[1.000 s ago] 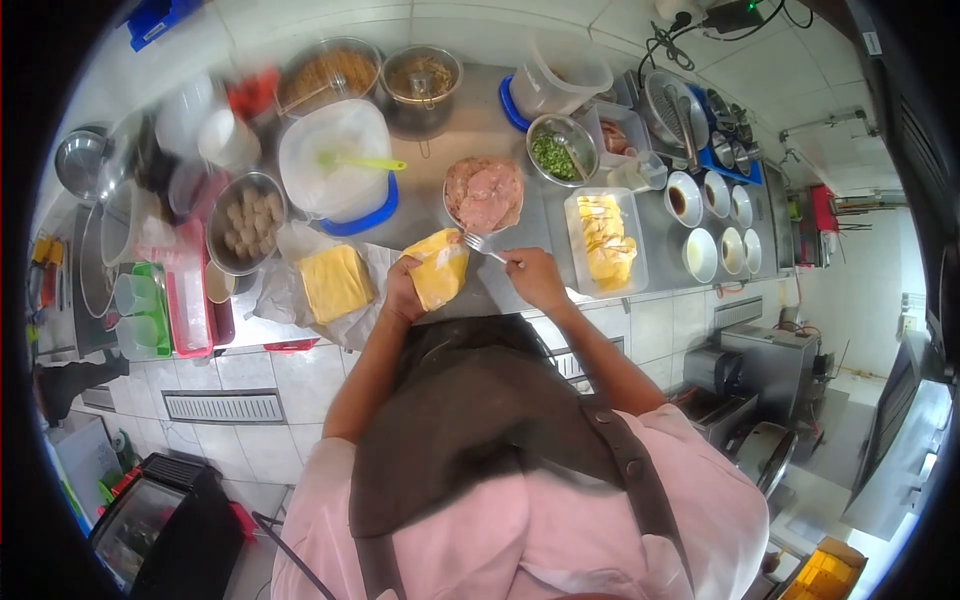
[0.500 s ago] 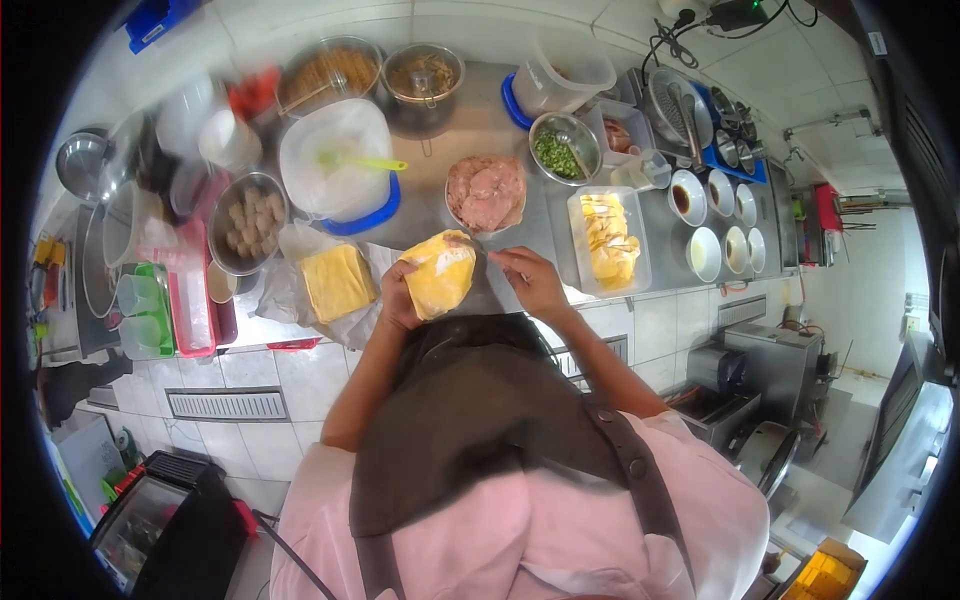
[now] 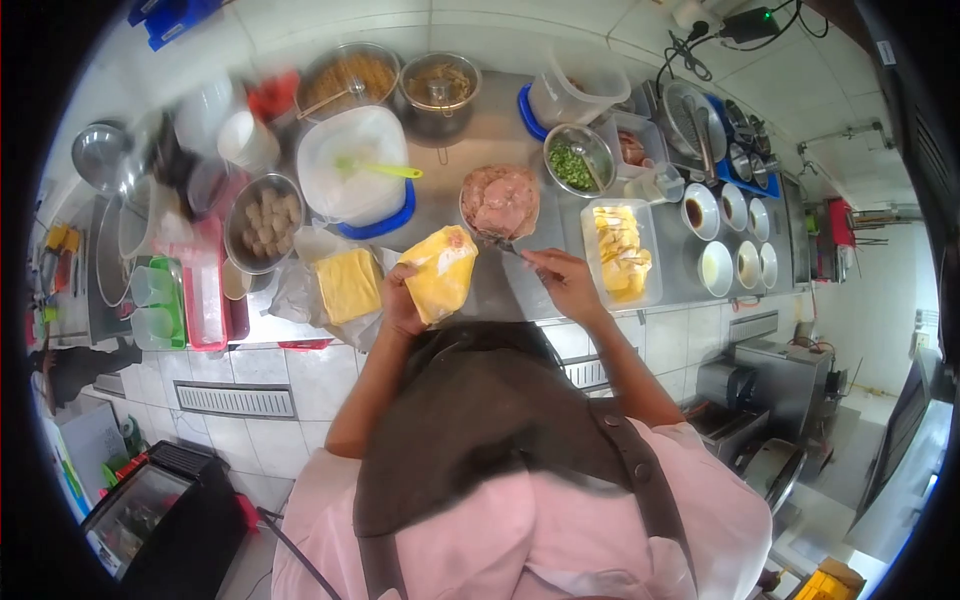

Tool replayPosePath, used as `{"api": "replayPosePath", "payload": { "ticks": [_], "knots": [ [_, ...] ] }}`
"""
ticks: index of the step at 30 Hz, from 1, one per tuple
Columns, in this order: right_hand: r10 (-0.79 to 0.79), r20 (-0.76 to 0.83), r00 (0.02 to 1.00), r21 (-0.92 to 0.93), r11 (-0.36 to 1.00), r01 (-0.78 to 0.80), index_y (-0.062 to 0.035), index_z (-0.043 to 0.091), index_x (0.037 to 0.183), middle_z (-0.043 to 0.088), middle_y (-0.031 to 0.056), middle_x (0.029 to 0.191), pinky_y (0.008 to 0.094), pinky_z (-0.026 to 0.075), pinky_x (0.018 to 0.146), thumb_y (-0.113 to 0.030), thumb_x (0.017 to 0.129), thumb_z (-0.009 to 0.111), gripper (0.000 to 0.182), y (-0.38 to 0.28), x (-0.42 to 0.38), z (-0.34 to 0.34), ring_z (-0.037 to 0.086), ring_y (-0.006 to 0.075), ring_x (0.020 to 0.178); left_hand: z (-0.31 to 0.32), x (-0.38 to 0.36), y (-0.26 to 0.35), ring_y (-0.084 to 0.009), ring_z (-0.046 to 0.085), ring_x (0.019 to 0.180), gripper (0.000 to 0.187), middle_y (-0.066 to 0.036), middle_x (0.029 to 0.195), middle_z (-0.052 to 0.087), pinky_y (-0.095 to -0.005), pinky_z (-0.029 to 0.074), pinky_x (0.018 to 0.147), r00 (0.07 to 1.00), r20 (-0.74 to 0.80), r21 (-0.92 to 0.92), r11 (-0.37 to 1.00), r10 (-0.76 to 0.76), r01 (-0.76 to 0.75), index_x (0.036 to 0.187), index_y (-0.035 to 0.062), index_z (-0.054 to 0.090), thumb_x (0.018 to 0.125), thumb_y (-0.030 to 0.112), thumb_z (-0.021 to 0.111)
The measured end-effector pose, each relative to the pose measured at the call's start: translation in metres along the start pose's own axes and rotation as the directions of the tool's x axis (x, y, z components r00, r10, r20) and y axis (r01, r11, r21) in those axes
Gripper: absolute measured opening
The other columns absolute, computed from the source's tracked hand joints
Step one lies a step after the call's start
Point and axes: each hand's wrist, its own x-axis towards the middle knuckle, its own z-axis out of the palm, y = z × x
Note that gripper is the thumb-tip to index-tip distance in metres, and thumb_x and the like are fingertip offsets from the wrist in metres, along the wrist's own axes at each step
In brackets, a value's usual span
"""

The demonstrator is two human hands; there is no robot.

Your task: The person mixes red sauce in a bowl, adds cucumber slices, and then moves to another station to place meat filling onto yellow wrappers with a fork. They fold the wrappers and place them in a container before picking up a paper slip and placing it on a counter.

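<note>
My left hand (image 3: pixel 405 305) grips a stack of floured yellow dough wrappers (image 3: pixel 438 280), tilted above the counter. A small dab of pink filling (image 3: pixel 455 240) sits near the top corner of the uppermost wrapper. My right hand (image 3: pixel 568 280) is closed on the handle of a small thin metal utensil (image 3: pixel 507 244); its exact kind is too small to make out. The utensil's tip is at the near rim of a bowl of pink minced meat (image 3: pixel 500 198). Left of my left hand, another pile of yellow wrappers (image 3: pixel 349 285) lies on crumpled paper.
Filled yellow dumplings lie in a clear tray (image 3: pixel 645 222) on the right, beside several small bowls (image 3: pixel 716 270). Behind are chopped greens in a metal bowl (image 3: pixel 580 145) and a white tub (image 3: pixel 352 165). A bowl of meatballs (image 3: pixel 240 245) stands left.
My right hand has moved the utensil from the wrapper's top edge to the meat bowl. A dab of filling now shows on the wrapper. The whole view has shifted slightly.
</note>
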Motion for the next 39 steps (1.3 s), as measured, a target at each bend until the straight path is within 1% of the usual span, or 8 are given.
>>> {"api": "replayPosePath", "payload": {
  "ticks": [4,11,13,19,26,31,35,39],
  "knots": [
    [0.195,0.105,0.975,0.14,0.968,-0.208,-0.0031,0.069,0.115,0.069,0.0085,0.093,0.0233,0.047,0.071,0.004,0.091,0.057,0.027,-0.016,0.012,0.009,0.061,0.011,0.082,0.005,0.0,0.004,-0.0366,0.057,0.118,0.066,-0.022,0.133,0.054,-0.0465,0.048,0.099,0.999,0.016,0.028,0.999,-0.028,0.027,0.138,-0.0036,0.041,0.078,0.023,0.052],
    [0.444,0.21,0.871,0.206,0.851,-0.483,-0.0062,0.07,0.113,0.07,0.0106,0.094,0.0269,0.051,0.075,0.003,0.09,0.056,0.028,-0.013,0.019,0.026,0.067,0.018,0.083,0.02,-0.008,0.007,-0.0329,0.061,0.112,0.065,-0.019,0.129,0.057,-0.0427,0.05,0.095,0.999,-0.05,0.138,0.99,0.003,0.003,0.138,-0.0021,0.042,0.08,0.024,0.051],
    [0.129,0.024,0.991,0.02,0.991,-0.13,-0.0066,0.069,0.116,0.069,0.01,0.096,0.0272,0.049,0.073,0.004,0.088,0.058,0.032,-0.016,0.014,0.04,0.064,0.0192,0.082,0.025,-0.011,0.008,-0.0307,0.063,0.109,0.06,-0.017,0.126,0.059,-0.0415,0.051,0.093,0.997,-0.068,0.194,0.981,0.029,-0.016,0.136,-0.0001,0.044,0.083,0.027,0.053],
    [-0.251,0.045,0.967,-0.235,0.938,0.254,-0.0056,0.07,0.11,0.065,0.0122,0.101,0.0354,0.051,0.08,0.007,0.08,0.058,0.034,-0.024,0.017,0.078,0.061,0.0306,0.091,0.022,-0.032,0.014,-0.0273,0.064,0.105,0.049,-0.014,0.117,0.063,-0.0402,0.053,0.091,0.976,-0.157,0.135,0.983,0.149,-0.128,0.129,0.0028,0.05,0.088,0.029,0.059],
    [-0.38,0.216,0.899,-0.199,0.885,0.422,-0.0056,0.071,0.105,0.067,0.0104,0.101,0.0374,0.051,0.08,0.002,0.078,0.059,0.03,-0.036,0.047,0.118,0.062,0.0298,0.092,-0.009,-0.076,0.032,-0.02,0.067,0.091,0.04,-0.007,0.105,0.065,-0.0368,0.058,0.077,0.794,-0.366,0.529,0.811,0.485,-0.252,0.122,0.0029,0.055,0.087,0.014,0.07],
    [-0.38,0.343,0.859,-0.087,0.897,0.432,-0.001,0.068,0.107,0.065,0.0187,0.096,0.0422,0.051,0.079,0.0,0.084,0.054,0.026,-0.045,0.066,0.144,0.063,0.0348,0.092,-0.035,-0.126,0.061,-0.023,0.065,0.1,0.045,-0.01,0.114,0.064,-0.0375,0.056,0.084,0.555,-0.385,0.474,0.674,0.737,-0.567,0.128,0.002,0.052,0.087,0.011,0.069],
    [-0.017,0.527,0.849,-0.074,0.995,0.066,-0.0004,0.067,0.107,0.063,0.02,0.093,0.0426,0.051,0.076,-0.004,0.086,0.056,0.025,-0.037,0.089,0.181,0.063,0.0332,0.087,-0.03,-0.171,0.085,-0.0242,0.066,0.102,0.044,-0.013,0.117,0.065,-0.0373,0.056,0.086,0.57,-0.347,0.475,0.664,0.745,-0.578,0.129,-0.0007,0.052,0.089,0.009,0.066],
    [-0.365,0.483,0.796,-0.178,0.849,0.497,-0.0008,0.068,0.105,0.062,0.0182,0.096,0.0426,0.05,0.079,-0.005,0.085,0.058,0.023,-0.018,0.105,0.221,0.062,0.0331,0.089,-0.034,-0.18,0.079,-0.0249,0.067,0.099,0.045,-0.012,0.116,0.065,-0.036,0.058,0.084,0.656,-0.379,0.434,0.751,0.653,-0.497,0.132,0.0024,0.051,0.09,0.009,0.065]
  ]
}}
